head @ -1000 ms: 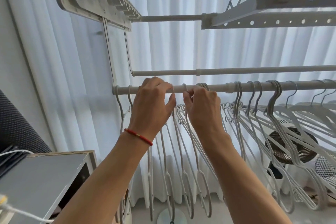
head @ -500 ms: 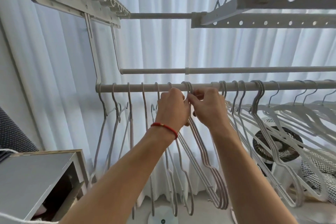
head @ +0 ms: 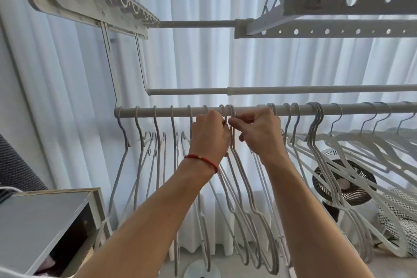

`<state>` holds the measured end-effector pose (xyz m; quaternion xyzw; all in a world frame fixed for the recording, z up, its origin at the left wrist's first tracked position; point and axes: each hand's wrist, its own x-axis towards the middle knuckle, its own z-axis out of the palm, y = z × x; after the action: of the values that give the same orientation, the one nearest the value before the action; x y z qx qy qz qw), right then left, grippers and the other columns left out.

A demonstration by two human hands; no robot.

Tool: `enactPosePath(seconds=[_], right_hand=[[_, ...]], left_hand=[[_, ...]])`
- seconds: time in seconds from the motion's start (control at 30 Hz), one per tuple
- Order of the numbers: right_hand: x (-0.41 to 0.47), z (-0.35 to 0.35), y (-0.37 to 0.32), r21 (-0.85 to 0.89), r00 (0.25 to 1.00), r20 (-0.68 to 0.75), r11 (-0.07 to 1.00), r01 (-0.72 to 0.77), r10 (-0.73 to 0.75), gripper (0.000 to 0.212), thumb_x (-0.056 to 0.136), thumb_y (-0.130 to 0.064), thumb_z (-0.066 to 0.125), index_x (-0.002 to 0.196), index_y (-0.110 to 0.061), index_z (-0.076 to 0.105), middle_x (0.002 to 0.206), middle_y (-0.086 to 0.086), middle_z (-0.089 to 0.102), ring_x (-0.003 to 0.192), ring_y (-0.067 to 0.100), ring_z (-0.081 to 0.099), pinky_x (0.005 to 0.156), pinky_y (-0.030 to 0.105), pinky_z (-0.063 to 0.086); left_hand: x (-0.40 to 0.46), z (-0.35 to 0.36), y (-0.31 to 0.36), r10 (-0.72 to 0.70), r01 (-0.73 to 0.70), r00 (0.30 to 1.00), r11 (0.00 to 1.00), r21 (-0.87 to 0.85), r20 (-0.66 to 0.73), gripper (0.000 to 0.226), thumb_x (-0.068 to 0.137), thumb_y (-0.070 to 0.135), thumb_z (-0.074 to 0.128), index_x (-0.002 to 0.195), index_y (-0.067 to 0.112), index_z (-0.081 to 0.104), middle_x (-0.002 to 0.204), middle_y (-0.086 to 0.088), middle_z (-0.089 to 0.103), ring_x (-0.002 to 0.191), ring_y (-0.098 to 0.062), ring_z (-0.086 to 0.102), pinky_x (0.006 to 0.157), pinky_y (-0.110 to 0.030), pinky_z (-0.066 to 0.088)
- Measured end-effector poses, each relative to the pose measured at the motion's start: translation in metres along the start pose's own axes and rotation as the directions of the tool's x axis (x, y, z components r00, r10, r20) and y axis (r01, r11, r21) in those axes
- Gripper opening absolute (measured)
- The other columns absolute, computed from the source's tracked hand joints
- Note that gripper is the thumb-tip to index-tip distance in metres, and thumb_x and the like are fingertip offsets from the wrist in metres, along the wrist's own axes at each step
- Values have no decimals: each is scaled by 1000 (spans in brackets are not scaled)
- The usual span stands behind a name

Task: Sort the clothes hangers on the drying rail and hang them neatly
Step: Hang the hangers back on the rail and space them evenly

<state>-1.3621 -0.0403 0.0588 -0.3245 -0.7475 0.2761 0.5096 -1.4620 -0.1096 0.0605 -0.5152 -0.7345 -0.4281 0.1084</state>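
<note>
Pinching bunched thin white wire hanger necks (head: pixel 232 142) under grey metal drying rail (head: pixel 248 110): left hand (head: pixel 209 135), right hand (head: pixel 257 135), as before; spaced hooks left, crowded right.

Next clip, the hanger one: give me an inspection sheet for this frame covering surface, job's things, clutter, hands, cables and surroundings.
Surface: rail runs left to right; a second rail behind it, bare in view.
Job's things: spaced hangers hang singly at left; a bunch and splayed hangers crowd the right.
Clutter: checked cloth low right.
Hands: left hand and right hand pinch the hooks of the middle hangers just under the rail.
Cables: white cord at the left edge.
Surroundings: white curtain, fan, grey cabinet, rack frame overhead.
</note>
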Motion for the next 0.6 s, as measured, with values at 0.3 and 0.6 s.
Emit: enactPosePath(seconds=[0.3, 0.6], right_hand=[[4, -5, 12, 28, 1000, -2, 999, -26, 26, 13, 84, -30, 83, 74, -36, 79, 65, -17, 73, 49, 7, 66, 62, 28, 55], [1, -14, 19, 146, 992, -89, 986, -79, 93, 7, 87, -18, 81, 81, -18, 81, 59, 2, 72, 50, 18, 71, 44, 26, 56]], left_hand=[[2, -1, 0, 8, -8, 1000, 1000, 22, 13, 27, 99, 14, 54, 81, 2, 70, 70, -13, 71, 57, -27, 72, 63, -36, 62], [4, 1, -3, 19, -20, 1000, 999, 37, 12, 29, 98, 15, 55, 77, 2, 71, 66, -14, 72, 66, -30, 73, 78, -38, 60]])
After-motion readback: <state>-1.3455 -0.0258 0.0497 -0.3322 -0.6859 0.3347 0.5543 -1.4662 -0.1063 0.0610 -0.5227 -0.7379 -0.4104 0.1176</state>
